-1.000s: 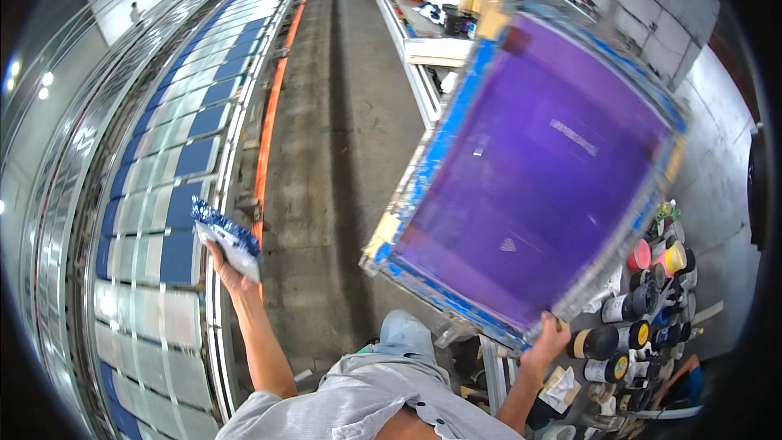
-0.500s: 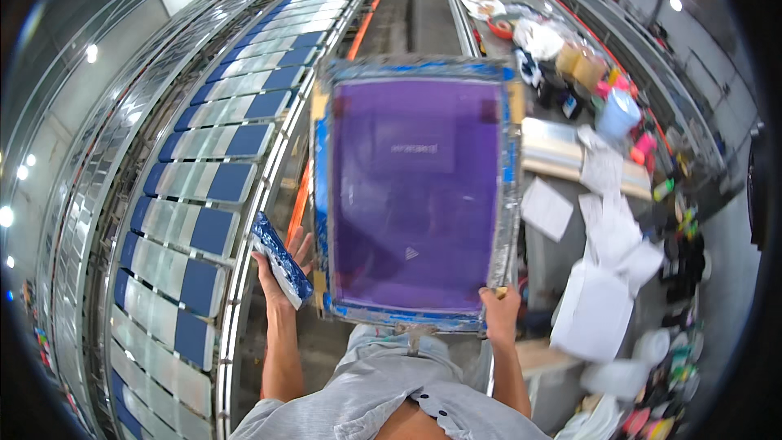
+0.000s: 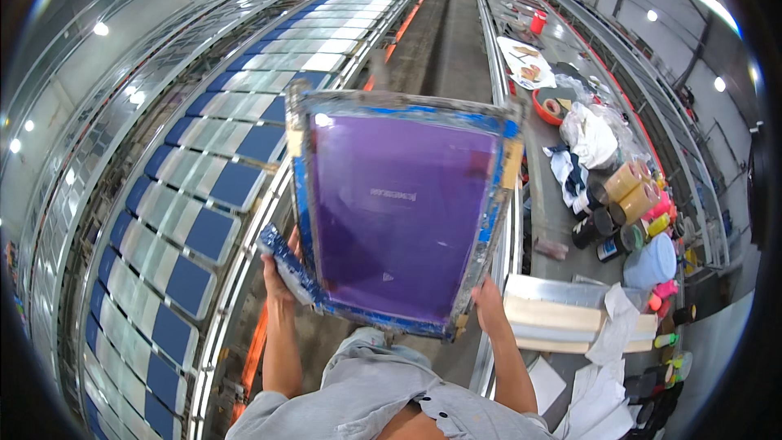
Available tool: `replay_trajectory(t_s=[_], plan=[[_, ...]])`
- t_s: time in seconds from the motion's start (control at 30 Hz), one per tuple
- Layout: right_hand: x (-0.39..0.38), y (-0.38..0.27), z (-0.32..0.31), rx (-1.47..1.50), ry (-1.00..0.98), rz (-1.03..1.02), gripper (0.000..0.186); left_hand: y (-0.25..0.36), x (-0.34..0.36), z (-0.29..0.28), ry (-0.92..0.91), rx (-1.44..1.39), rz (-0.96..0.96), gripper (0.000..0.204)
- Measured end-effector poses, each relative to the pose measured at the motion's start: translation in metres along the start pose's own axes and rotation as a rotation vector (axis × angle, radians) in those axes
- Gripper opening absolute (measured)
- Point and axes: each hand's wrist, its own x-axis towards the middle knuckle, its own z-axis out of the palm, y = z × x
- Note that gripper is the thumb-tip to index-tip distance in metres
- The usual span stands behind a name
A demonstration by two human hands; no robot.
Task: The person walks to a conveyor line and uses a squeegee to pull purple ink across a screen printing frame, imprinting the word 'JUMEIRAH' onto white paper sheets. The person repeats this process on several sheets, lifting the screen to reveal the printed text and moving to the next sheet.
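Note:
In front of my body a screen-printing frame [image 3: 399, 220] with purple mesh stands tilted, its border covered in blue and silver tape. My right hand [image 3: 489, 301] is closed on its lower right edge. My left hand [image 3: 278, 277] grips a long squeegee-like bar [image 3: 292, 267], smeared blue and white, at the frame's lower left edge. Some left fingers are hidden behind the bar and the frame. The bar overlaps the frame's corner in view; whether the left hand also bears the frame cannot be made out.
On the left a long printing table [image 3: 212, 232] carries rows of blue-and-white fabric panels. A cluttered bench [image 3: 562, 261] on the right holds tape rolls [image 3: 635, 187], dark jars [image 3: 599, 228], a light-blue bucket [image 3: 649, 261], a red bowl [image 3: 550, 107] and white sheets [image 3: 603, 391]. An aisle [image 3: 444, 57] runs ahead.
The frame has tilted and shifted slightly left and down. My left hand with the bar has come up against the frame's left edge. The bench things appear lower in view.

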Motion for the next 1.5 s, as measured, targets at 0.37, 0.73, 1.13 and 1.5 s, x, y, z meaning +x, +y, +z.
replay_trajectory(t_s=[0.37, 0.73, 1.13, 1.5], plan=[[0.343, 0.009, 0.013, 0.103, -0.125, 0.171, 0.032, 0.074, 0.478, 0.046, -0.182, 0.478, -0.051, 0.100], [0.675, -0.071, -0.043, -0.840, -1.132, 0.736, 0.109, 0.023, 0.722, 0.059, 0.093, 0.634, -0.112, 0.098], [1.254, -0.300, -0.200, -0.777, 0.260, -0.275, 0.042, -0.097, 1.237, -0.028, -0.111, 0.761, -0.322, 0.104], [1.653, -0.420, -0.088, -1.562, -0.547, -0.739, 0.061, -0.268, 1.701, 0.160, -0.258, 1.073, -0.439, 0.093]])
